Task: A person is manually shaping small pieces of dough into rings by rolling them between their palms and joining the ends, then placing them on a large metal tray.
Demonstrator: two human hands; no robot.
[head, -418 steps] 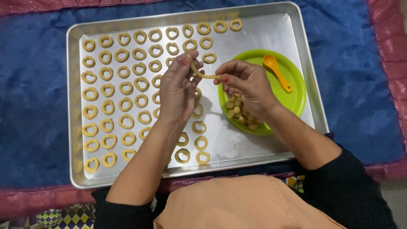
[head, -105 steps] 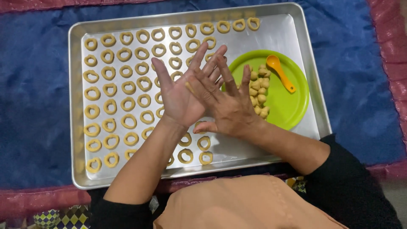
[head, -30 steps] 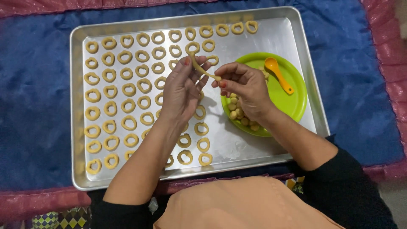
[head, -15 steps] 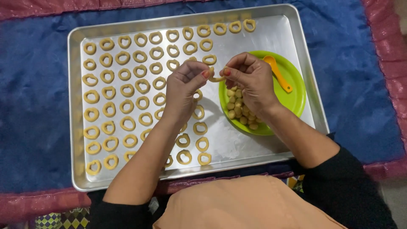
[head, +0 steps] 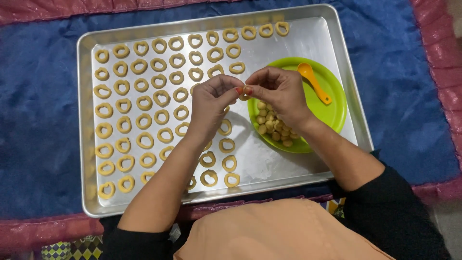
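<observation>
1. Over the tray [head: 91,202], the left hand [head: 211,103] and right hand [head: 281,94] are meeting fingertip to fingertip, pinching a small dough piece [head: 243,96] between them; it is mostly hidden, so its shape cannot be told.
2. Both hands are hovering above the tray's middle, just left of the plate [head: 337,113], likely so the piece is being worked close to both supply and rows.
3. The plate is sitting at the tray's right side, holding a heap of dough balls [head: 272,127] under the right hand's wrist, within easy reach.
4. A spoon [head: 314,82] is lying on the plate's far part, untouched.
5. Dough rings [head: 144,102] are filling the tray's left and centre in tidy rows, spaced apart so none is touching.
6. The tray is resting on a blue cloth [head: 38,120].
</observation>
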